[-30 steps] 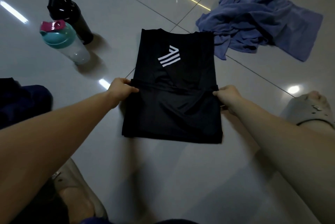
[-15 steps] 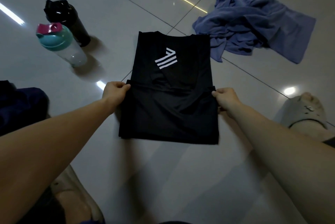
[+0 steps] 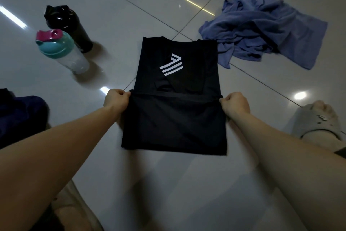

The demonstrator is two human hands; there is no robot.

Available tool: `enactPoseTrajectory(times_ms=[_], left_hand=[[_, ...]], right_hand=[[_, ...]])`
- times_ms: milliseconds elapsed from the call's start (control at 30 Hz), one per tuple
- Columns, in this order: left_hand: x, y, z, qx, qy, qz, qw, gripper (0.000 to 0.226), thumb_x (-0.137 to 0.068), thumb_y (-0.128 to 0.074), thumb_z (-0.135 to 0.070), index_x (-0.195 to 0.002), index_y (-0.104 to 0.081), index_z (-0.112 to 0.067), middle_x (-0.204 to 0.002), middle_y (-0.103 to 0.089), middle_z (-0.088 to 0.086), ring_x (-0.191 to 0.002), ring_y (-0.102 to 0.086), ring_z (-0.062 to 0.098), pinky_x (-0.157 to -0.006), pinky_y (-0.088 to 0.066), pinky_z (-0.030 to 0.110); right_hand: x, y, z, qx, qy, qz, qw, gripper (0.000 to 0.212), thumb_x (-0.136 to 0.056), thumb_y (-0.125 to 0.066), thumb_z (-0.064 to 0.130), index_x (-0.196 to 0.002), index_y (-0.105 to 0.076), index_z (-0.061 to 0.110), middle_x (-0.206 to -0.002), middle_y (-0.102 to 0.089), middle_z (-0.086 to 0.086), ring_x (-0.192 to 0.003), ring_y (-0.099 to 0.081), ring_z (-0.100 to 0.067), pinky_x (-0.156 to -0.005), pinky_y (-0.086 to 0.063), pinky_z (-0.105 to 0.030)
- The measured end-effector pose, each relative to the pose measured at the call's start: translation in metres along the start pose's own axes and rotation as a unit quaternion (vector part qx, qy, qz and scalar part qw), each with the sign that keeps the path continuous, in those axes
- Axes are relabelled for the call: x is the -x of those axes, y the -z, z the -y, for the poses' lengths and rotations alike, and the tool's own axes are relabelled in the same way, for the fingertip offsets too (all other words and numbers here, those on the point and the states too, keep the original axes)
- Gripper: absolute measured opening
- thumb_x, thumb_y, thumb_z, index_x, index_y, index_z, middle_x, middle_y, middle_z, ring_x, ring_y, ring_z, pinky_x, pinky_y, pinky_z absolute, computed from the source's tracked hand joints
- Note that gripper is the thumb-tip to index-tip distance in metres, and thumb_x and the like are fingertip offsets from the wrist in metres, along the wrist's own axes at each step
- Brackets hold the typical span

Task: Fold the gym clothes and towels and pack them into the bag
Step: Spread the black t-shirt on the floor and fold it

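Note:
A black shirt (image 3: 176, 118) with a white striped logo lies flat on the tiled floor, its sides folded in and its lower part folded up over the middle. My left hand (image 3: 116, 98) pinches the left end of that folded edge. At the right end of the same edge, my right hand (image 3: 235, 104) pinches the cloth. A crumpled blue towel (image 3: 262, 28) lies on the floor beyond the shirt to the right. Dark navy fabric (image 3: 20, 114) shows at the left edge; whether it is the bag or clothing I cannot tell.
Two bottles stand at the left: a clear shaker with a teal and pink lid (image 3: 60, 51) and a black bottle (image 3: 69, 26) behind it. A foot in a grey slipper (image 3: 316, 124) rests at the right. Another foot (image 3: 74, 212) is at the bottom left.
Both hands keep their pinch on the folded edge of the shirt. The edge has stayed about mid-shirt; the view has shifted a little.

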State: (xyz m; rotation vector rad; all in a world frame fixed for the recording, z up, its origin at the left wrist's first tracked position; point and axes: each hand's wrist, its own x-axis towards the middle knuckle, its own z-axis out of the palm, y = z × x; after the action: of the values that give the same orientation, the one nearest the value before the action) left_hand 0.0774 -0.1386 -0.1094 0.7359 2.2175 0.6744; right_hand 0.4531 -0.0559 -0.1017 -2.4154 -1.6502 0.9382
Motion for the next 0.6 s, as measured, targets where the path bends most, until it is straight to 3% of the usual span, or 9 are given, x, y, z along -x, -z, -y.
enactPoseTrajectory(times_ms=[133,200,300,367,400,467,533,600], left_hand=[[-0.001,-0.001,-0.003,-0.071,0.001,0.000,0.997,0.029,-0.097,-0.061,-0.033,-0.086,-0.071,-0.009,-0.085,-0.070,0.010,-0.089,-0.068,0.032,-0.084,-0.055,0.041],[0.007,0.001,-0.008,-0.123,-0.024,-0.021,0.992,0.026,-0.097,-0.060,-0.036,-0.100,-0.066,-0.012,-0.098,-0.067,0.007,-0.094,-0.064,0.029,-0.084,-0.051,0.039],[0.029,-0.002,-0.005,-0.243,-0.237,-0.099,0.936,0.039,-0.096,-0.060,-0.033,-0.129,-0.056,-0.012,-0.127,-0.056,0.015,-0.113,-0.055,0.035,-0.097,-0.044,0.046],[0.050,-0.016,0.005,-0.280,-0.389,-0.061,0.875,0.051,-0.097,-0.059,-0.032,-0.142,-0.049,-0.011,-0.145,-0.046,0.016,-0.131,-0.045,0.035,-0.111,-0.035,0.047],[0.059,-0.024,0.012,-0.301,-0.424,-0.033,0.854,0.057,-0.099,-0.055,-0.036,-0.149,-0.043,-0.011,-0.154,-0.039,0.015,-0.140,-0.037,0.034,-0.118,-0.029,0.046],[0.067,-0.035,0.028,-0.363,-0.421,0.011,0.831,0.068,-0.103,-0.037,-0.051,-0.159,-0.027,-0.013,-0.165,-0.022,0.011,-0.153,-0.018,0.029,-0.125,-0.016,0.046],[0.065,-0.035,0.045,-0.430,-0.392,0.040,0.812,0.078,-0.101,-0.016,-0.064,-0.162,-0.012,-0.017,-0.169,-0.009,0.009,-0.157,-0.004,0.025,-0.127,-0.007,0.044],[0.058,-0.027,0.054,-0.462,-0.377,0.052,0.801,0.084,-0.097,-0.007,-0.073,-0.163,-0.003,-0.021,-0.170,-0.001,0.009,-0.157,0.004,0.024,-0.127,-0.003,0.043]], right_hand=[[0.000,-0.001,0.000,0.023,-0.009,0.004,1.000,0.028,-0.093,-0.065,0.038,-0.091,-0.069,0.010,-0.098,-0.071,-0.014,-0.089,-0.066,-0.035,-0.073,-0.047,-0.032],[0.006,0.002,0.003,0.048,0.000,-0.018,0.999,0.030,-0.094,-0.064,0.039,-0.101,-0.066,0.010,-0.108,-0.068,-0.014,-0.097,-0.064,-0.036,-0.076,-0.046,-0.034],[0.025,0.001,0.003,0.141,0.139,-0.098,0.975,0.036,-0.096,-0.060,0.031,-0.121,-0.055,0.006,-0.123,-0.054,-0.018,-0.110,-0.055,-0.040,-0.085,-0.045,-0.044],[0.042,-0.012,0.000,0.203,0.295,-0.120,0.926,0.050,-0.093,-0.061,0.025,-0.136,-0.051,0.003,-0.138,-0.049,-0.022,-0.120,-0.051,-0.043,-0.096,-0.044,-0.050],[0.050,-0.022,-0.004,0.230,0.357,-0.107,0.899,0.057,-0.093,-0.060,0.026,-0.144,-0.047,0.003,-0.148,-0.044,-0.022,-0.129,-0.047,-0.042,-0.103,-0.042,-0.051],[0.065,-0.040,-0.015,0.278,0.405,-0.041,0.870,0.065,-0.099,-0.051,0.036,-0.154,-0.034,0.007,-0.162,-0.029,-0.016,-0.146,-0.033,-0.036,-0.116,-0.031,-0.051],[0.073,-0.048,-0.027,0.302,0.363,0.008,0.881,0.068,-0.103,-0.036,0.049,-0.160,-0.022,0.013,-0.167,-0.014,-0.012,-0.153,-0.016,-0.032,-0.122,-0.022,-0.050],[0.074,-0.049,-0.036,0.305,0.320,0.005,0.897,0.071,-0.103,-0.026,0.057,-0.162,-0.012,0.020,-0.169,-0.005,-0.009,-0.155,-0.006,-0.031,-0.123,-0.018,-0.052]])
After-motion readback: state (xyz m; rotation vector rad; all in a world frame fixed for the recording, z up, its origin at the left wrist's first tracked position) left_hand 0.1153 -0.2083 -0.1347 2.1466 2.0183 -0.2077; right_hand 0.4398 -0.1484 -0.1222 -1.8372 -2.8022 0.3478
